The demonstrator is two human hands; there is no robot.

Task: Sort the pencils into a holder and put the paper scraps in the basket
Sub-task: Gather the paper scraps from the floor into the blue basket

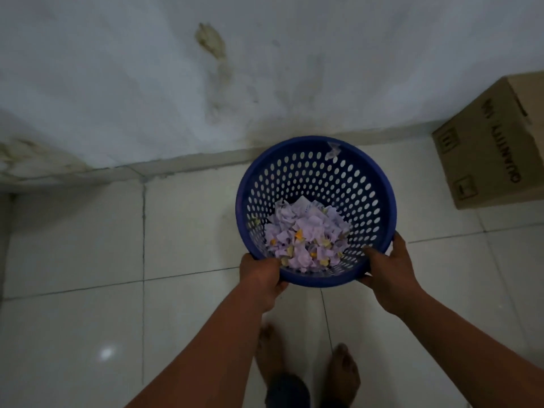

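Both left hand and right hand curl fingers over the basket rim; paper scraps inside.

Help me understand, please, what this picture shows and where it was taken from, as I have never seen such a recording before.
There is no machine here, only a person working with bare hands. The one picture comes from a wide-angle camera worn on the person's head, looking forward and down, which is why you see both arms and the bare feet at the bottom. The left hand and the right hand each grip the near rim of a round blue basket with holes in its wall. It appears to be held above the tiled floor. Inside lie torn paper scraps, mostly pale purple. A cardboard box stands at the right against the stained wall. No pencils or holder are in view.
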